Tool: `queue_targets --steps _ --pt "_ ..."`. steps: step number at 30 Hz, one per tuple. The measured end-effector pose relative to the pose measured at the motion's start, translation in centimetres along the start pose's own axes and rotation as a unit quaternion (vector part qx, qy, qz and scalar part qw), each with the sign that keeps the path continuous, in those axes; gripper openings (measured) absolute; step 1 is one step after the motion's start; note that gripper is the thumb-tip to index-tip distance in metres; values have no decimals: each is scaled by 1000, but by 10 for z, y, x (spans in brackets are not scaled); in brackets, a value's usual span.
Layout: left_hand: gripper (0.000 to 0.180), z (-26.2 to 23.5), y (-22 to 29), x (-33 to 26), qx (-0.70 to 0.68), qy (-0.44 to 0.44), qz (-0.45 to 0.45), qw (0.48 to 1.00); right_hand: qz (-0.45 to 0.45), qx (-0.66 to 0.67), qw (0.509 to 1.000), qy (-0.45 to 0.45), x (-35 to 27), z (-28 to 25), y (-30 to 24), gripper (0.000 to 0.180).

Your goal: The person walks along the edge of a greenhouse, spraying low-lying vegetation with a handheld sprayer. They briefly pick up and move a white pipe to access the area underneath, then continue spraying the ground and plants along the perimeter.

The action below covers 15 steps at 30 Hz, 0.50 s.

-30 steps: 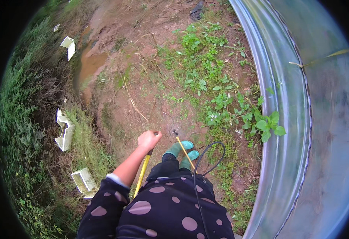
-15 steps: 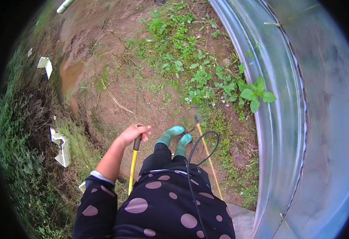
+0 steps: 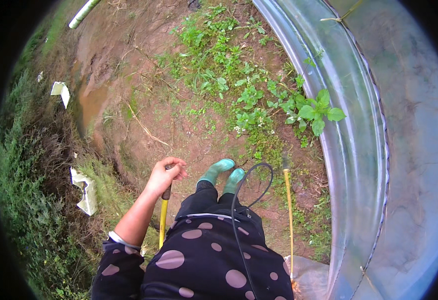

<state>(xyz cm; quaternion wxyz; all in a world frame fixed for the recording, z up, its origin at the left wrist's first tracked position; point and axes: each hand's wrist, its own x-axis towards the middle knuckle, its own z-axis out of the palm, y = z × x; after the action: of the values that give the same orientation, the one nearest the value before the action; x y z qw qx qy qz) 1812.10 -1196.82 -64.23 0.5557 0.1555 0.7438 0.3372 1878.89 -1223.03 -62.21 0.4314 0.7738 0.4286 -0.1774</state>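
Note:
My left hand (image 3: 166, 176) is at centre-left, its fingers curled over the top of a dark grip. The grip belongs to a yellow pump handle (image 3: 163, 220), which runs down beside my left hip. To my right, a thin yellow spray wand (image 3: 289, 210) stretches over the weeds, with a blurred dark tip at its far end. Its near end disappears beside my clothing. A black hose (image 3: 235, 220) loops across my front. My right hand cannot be made out.
Green boots (image 3: 216, 171) stand on brown soil. Low weeds (image 3: 249, 100) line the clear plastic sheeting (image 3: 349, 125) curving along the right. At left lie white broken pieces (image 3: 85, 192), a muddy puddle (image 3: 91, 102) and thick brush (image 3: 24, 200). A pale tube (image 3: 84, 13) lies far left.
The wand has swung right, away from my boots and nearer the plastic sheeting. My left hand has dropped slightly on the pump handle, and the handle has shifted a little to the left.

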Motion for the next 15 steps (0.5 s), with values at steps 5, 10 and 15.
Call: queue_targets --steps 5,10,15 --pt "19 8 -31 8 167 177 38 969 -40 -1 999 3 20 -24 -13 31" --pt "32 5 -79 51 309 184 -102 927 -148 -11 988 42 73 -58 -75 31" --pt "39 -20 -117 85 398 108 -239 879 -321 -32 941 105 125 -113 -224 33"
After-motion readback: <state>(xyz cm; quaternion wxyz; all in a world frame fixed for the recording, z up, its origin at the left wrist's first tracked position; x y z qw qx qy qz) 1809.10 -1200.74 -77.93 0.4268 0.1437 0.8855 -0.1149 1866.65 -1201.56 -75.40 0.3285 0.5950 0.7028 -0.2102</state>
